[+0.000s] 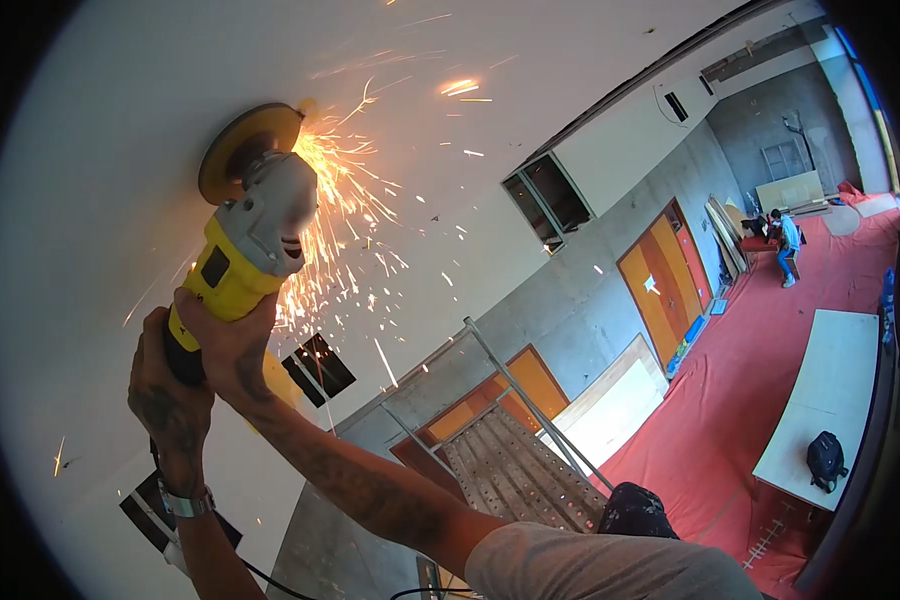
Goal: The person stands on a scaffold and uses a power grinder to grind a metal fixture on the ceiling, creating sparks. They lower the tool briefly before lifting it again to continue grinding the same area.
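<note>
A yellow and grey angle grinder [232,250] is raised against the white ceiling [90,200]. Its round disc [245,150] touches the ceiling surface, and orange sparks [340,180] spray from the disc's right edge. My right hand [232,340] wraps round the yellow body of the grinder. Lower on the tool, at its dark rear end, my left hand [170,385] is closed round it, with a metal watch [187,502] on the wrist. A dark cable [270,580] runs below my forearms.
Beneath me is a perforated metal scaffold platform [515,465] with metal rails [525,395]. Square openings [548,203] cut the ceiling. Far below, a person [787,245] sits on the red-covered floor [710,420]. A black bag [826,460] lies on a white table [820,375] at right.
</note>
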